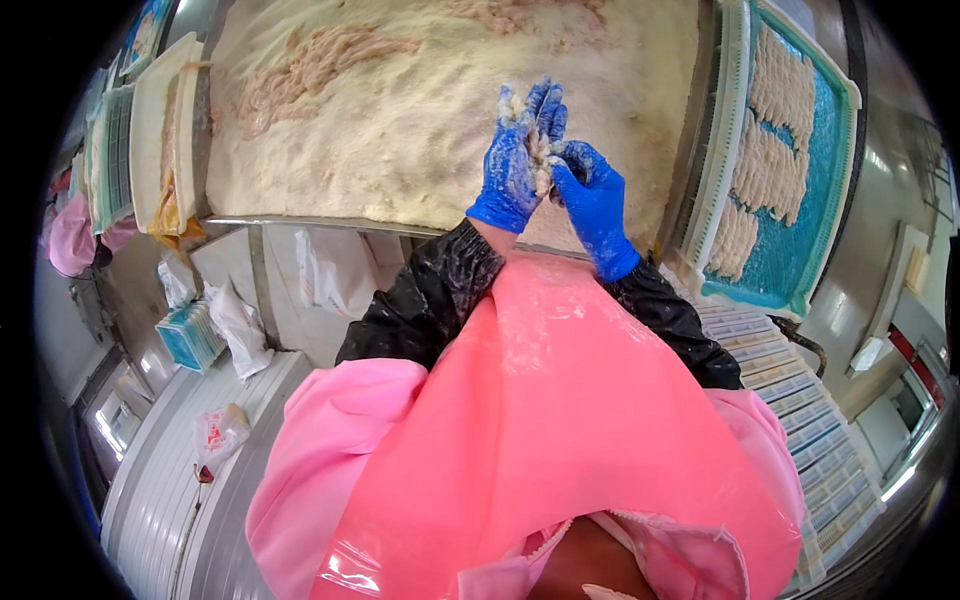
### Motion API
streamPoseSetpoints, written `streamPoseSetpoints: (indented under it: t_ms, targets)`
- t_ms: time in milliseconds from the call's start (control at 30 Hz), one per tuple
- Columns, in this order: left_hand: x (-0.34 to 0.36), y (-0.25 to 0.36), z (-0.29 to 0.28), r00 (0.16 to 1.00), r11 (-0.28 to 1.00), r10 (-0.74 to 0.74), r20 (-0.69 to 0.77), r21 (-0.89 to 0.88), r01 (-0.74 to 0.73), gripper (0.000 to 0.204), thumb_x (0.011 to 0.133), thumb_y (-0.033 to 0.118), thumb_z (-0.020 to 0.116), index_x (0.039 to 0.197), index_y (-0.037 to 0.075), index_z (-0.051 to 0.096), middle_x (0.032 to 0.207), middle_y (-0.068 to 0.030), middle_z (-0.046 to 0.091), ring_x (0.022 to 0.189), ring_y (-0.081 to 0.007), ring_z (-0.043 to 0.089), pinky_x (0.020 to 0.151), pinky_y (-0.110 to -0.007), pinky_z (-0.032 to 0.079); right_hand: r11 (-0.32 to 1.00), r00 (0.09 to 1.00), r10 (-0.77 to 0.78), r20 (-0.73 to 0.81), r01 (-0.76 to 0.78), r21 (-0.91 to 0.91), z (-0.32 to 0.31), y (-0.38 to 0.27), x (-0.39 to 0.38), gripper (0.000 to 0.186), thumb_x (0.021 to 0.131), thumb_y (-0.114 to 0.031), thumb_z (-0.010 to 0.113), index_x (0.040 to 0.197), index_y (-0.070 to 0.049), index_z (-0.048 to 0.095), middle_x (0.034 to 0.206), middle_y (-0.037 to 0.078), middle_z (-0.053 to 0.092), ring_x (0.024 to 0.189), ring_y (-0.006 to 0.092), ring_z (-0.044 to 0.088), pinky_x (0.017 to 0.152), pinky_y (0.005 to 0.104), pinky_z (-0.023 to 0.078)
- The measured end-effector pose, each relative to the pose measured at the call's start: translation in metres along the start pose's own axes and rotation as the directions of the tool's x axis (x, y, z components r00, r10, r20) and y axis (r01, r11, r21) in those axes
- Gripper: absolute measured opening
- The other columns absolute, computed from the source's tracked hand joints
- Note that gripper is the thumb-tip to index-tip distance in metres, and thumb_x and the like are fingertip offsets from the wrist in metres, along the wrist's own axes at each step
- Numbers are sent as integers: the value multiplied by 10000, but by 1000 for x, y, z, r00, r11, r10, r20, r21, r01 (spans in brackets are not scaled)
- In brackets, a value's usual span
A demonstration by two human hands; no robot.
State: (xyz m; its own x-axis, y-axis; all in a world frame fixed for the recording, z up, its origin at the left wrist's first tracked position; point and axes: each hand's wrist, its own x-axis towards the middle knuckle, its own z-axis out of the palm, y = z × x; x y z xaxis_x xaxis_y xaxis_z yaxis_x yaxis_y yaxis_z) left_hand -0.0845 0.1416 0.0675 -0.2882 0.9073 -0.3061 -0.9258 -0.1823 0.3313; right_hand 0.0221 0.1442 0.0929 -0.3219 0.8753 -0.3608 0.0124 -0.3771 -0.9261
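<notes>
Breading coats the pale, crumbed strip (541, 152) at upper centre, pinched between the blue-gloved left hand (518, 165) and right hand (590, 195), above the crumb bed (400, 130); a turquoise tray (800, 200) of breaded strips sits upper right.

2 hands in blue gloves: left hand (515, 160), right hand (592, 195), pressed together w/ 1 breaded strip (540, 150) between them, above the near edge of the crumb table (330, 150). 1 crumb table, w/ 2 patches of pale strips half-buried at its far edge: 1 far-left (305, 70), 1 far-centre (520, 12). 1 turquoise tray (800, 230) off the table's right edge, holding 3 batches of breaded strips (770, 165), individual pcs too small to count. 1 white crate (155, 130) off the table's left edge. 1 stack of trays (790, 380) at lower right, count unclear. 2 black sleeves, 1 pink apron (560, 430).
</notes>
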Motion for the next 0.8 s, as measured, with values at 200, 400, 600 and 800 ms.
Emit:
streamPoseSetpoints:
  t_ms: [200, 400, 600, 800]
  targets:
    - [-12, -21, 21, 992, 996, -66, 108, 63, 60, 575, 926, 91, 387, 1429, 147, 116, 1435, -157, 251, 1275, -257, 336, 1032, -343, 320, 944, 972, -228, -49, 208, -258, -20, 8, -1, 212, 850, -110, 605, 1035, -9, 584, 924, 48, 605, 807, 98, 554, 710, 238, 457]
    - [-23, -55, 30, 965, 841, -69, 252, 536, -79, 480, 967, 194, 336, 1412, 85, 192, 1456, -95, 207, 1309, -193, 258, 1077, -294, 208, 845, 843, -535, -48, 534, -44, -43, 5, -2, 557, 907, -312, 478, 1337, 0, 311, 1384, 146, 307, 1265, 233, 300, 1038, 340, 232]
    - [-25, -87, 71, 974, 809, -45, 224, 580, -96, 508, 976, 232, 291, 1423, 54, 126, 1478, -65, 149, 1343, -176, 170, 1095, -294, 126, 876, 916, -391, 90, 341, 343, -64, -13, -2, 726, 913, -489, 382, 1420, -27, 144, 1475, 121, 153, 1355, 240, 151, 1096, 357, 107]
    - [-34, -108, 107, 954, 854, -16, 300, 501, -143, 523, 977, 249, 282, 1427, 50, 103, 1489, -63, 107, 1360, -179, 112, 1104, -296, 78, 799, 921, -389, 0, 338, 497, -85, -29, -13, 706, 923, -465, 378, 1422, -28, 137, 1478, 110, 146, 1357, 228, 149, 1097, 349, 103]
